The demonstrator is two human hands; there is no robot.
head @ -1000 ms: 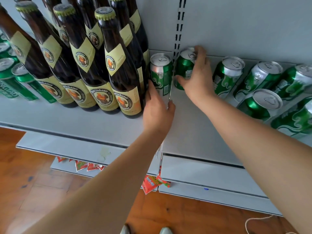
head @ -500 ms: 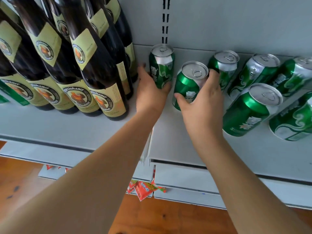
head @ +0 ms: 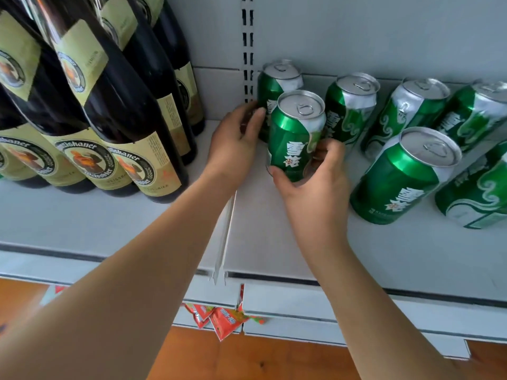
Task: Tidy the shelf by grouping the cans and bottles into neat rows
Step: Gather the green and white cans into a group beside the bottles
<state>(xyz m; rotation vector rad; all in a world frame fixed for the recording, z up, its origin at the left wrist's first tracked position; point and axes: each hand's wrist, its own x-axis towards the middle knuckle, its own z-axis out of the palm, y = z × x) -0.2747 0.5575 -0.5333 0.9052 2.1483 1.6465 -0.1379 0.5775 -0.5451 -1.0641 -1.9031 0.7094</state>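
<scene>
Many cans and bottles alongside

Bare forearms and hands, no sleeves

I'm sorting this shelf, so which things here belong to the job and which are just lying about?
Job: green cans, brown bottles, shelf, left hand at the back can, right hand gripping the front can.

Lying about: red packets below, wooden floor.

Grey metal shelf: dark beer bottles grouped left, green cans standing right.
</scene>
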